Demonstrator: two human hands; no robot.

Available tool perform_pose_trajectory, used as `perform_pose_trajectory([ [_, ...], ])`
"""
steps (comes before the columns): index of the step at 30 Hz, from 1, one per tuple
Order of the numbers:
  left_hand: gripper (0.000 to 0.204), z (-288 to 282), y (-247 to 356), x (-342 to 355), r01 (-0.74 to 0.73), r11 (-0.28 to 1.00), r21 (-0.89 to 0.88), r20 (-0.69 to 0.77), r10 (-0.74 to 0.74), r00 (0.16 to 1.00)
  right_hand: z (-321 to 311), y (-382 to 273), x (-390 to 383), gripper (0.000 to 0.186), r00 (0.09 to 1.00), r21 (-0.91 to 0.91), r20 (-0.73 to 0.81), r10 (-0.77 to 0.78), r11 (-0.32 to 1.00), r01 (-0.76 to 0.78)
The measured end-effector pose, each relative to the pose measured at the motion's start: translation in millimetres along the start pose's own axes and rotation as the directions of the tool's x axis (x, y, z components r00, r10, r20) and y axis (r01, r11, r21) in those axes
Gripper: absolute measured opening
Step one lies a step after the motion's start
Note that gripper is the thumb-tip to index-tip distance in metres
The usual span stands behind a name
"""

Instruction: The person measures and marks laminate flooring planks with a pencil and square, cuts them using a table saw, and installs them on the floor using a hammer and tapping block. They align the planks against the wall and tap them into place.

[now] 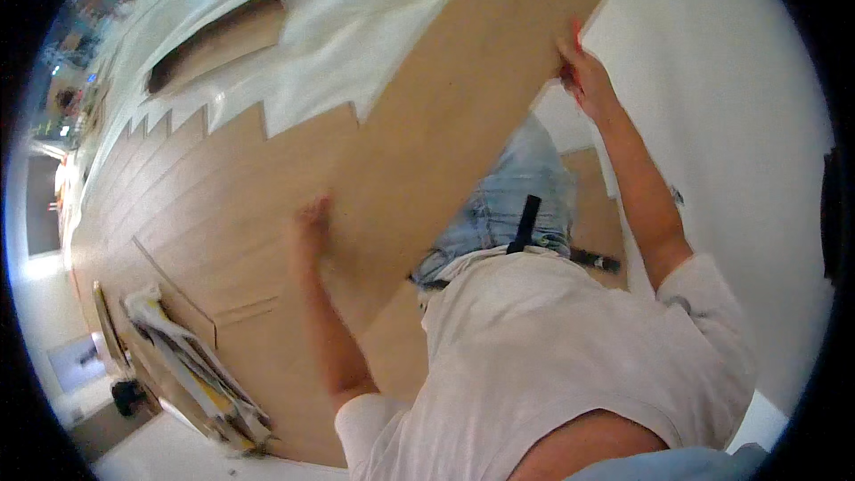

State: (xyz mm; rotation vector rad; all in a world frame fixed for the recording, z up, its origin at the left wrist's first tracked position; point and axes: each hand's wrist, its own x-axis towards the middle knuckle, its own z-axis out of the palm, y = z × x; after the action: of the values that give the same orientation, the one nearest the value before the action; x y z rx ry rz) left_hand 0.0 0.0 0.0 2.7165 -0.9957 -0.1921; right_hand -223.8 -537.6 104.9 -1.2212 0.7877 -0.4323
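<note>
I hold a long light-brown laminate floor plank (445,116), raised and slanting from the lower left to the upper right. My left hand (310,227) grips its near left edge, blurred by motion. My right hand (583,76) grips its far right end near the white wall. The plank's plain back faces me. Under it lie laid wood-look floor planks (205,205) with a stepped edge, and beyond them white underlay sheeting (356,9).
A white wall (739,98) runs along the right. A stack of plank offcuts and white packaging (191,365) lies at the lower left. A brown gap in the underlay (223,40) shows at the upper left. My knees in blue jeans (517,196) rest on the floor.
</note>
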Motion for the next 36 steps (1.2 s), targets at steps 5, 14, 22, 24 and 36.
perform_pose_trajectory([
  [5,0.055,-108.2,-7.4,113.7,0.326,0.931,-0.162,-0.008,-0.331,0.943,52.7,-46.7,81.9,0.055,0.984,0.012,0.128,-0.122,0.992,0.122],
  [14,0.053,21.1,-65.0,281.9,0.019,1.0,0.003,0.191,-0.02,0.981,7.3,189.3,156.5,0.036,0.989,0.196,-0.079,0.121,0.975,-0.104],
  [22,0.073,225.1,-15.7,331.1,0.068,0.998,0.018,0.549,-0.067,0.833,-75.1,376.6,94.6,0.044,0.838,0.189,-0.4,0.371,0.928,-0.321],
  [24,0.07,247.9,-12.0,347.6,0.037,0.999,0.019,0.529,-0.042,0.848,-85.2,383.2,102.9,0.044,0.847,0.154,-0.401,0.35,0.937,-0.314],
  [36,0.055,327.8,-207.7,251.3,-0.037,0.952,0.304,-0.115,0.076,0.99,-146.0,372.5,240.5,0.044,0.85,0.139,-0.461,0.254,0.967,-0.213],
])
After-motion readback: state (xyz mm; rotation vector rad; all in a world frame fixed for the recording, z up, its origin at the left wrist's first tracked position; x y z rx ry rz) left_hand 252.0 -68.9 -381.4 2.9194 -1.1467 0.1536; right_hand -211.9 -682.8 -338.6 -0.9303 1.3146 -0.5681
